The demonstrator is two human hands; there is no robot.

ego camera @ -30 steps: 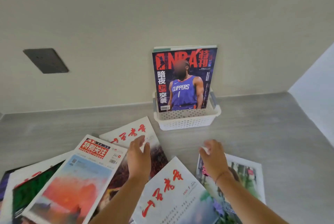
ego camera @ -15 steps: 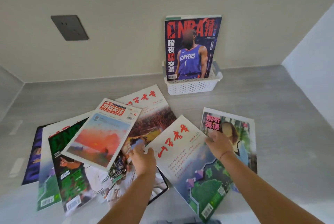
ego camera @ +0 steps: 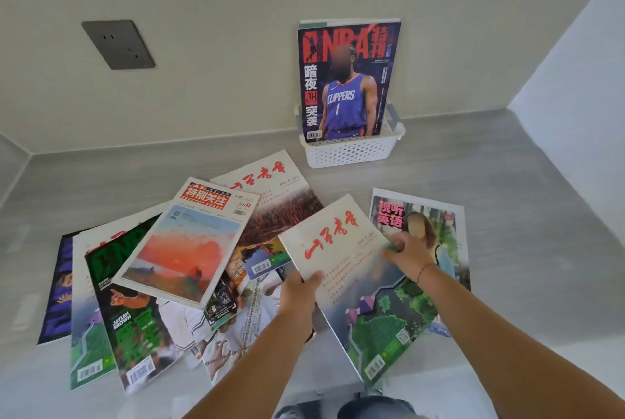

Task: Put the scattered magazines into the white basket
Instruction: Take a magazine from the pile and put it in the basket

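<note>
The white basket (ego camera: 351, 153) stands against the wall with an NBA magazine (ego camera: 348, 80) upright in it. Several magazines lie scattered on the grey surface. A white magazine with red calligraphy and a green picture (ego camera: 358, 283) is gripped at its left edge by my left hand (ego camera: 301, 297) and at its right edge by my right hand (ego camera: 407, 254); its upper end looks slightly lifted. Beneath it on the right lies a magazine with pink characters (ego camera: 436, 215). To the left lie a sunset-cover magazine (ego camera: 182, 242), another red-calligraphy one (ego camera: 270, 195) and a green NBA issue (ego camera: 135, 324).
A dark wall socket (ego camera: 118, 44) sits on the back wall at the left. A white side wall (ego camera: 575, 63) closes the right side. The grey surface (ego camera: 524, 181) is bare between the basket and that wall.
Both hands have closed on the edges of the white red-calligraphy magazine and started lifting it. The view has tilted slightly, so the basket sits lower in the frame.
</note>
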